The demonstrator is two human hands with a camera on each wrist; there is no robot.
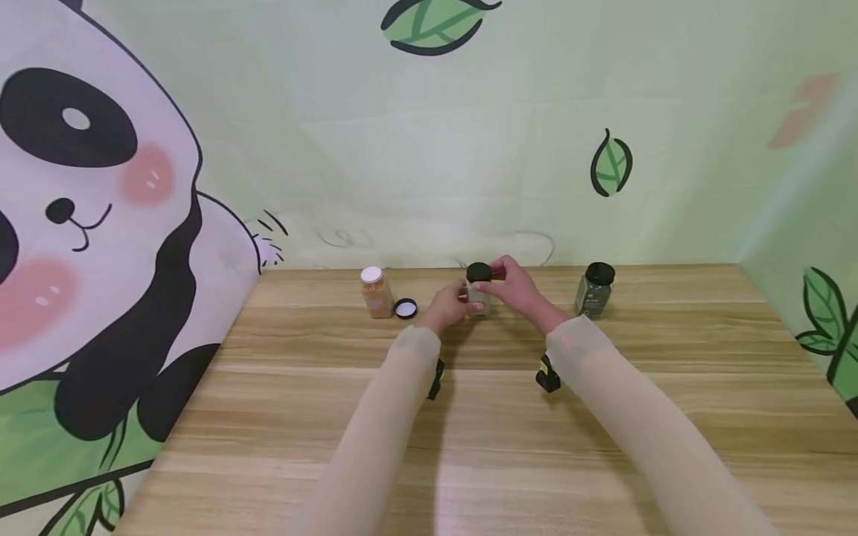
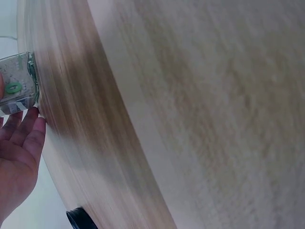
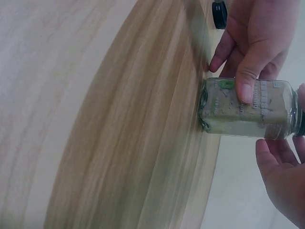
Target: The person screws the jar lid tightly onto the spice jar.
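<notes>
A clear glass jar point(image 1: 479, 297) with a black lid point(image 1: 478, 271) stands upright near the back of the table. My left hand point(image 1: 445, 307) holds its body from the left, thumb across the front. From the right, my right hand point(image 1: 519, 288) pinches the lid between thumb and fingers. Pale, greyish contents and a label with a green mark show through the jar point(image 3: 248, 117) in the right wrist view. Only part of the jar point(image 2: 19, 86) appears in the left wrist view, beside the left fingers.
To the left stands a jar of orange-pink contents point(image 1: 378, 298) with a white top. A loose black cap point(image 1: 405, 308), white inside, lies next to it. Right of my hands is a dark-filled jar point(image 1: 593, 292) with a black lid. The panda-printed wall point(image 1: 375, 164) rises behind the table.
</notes>
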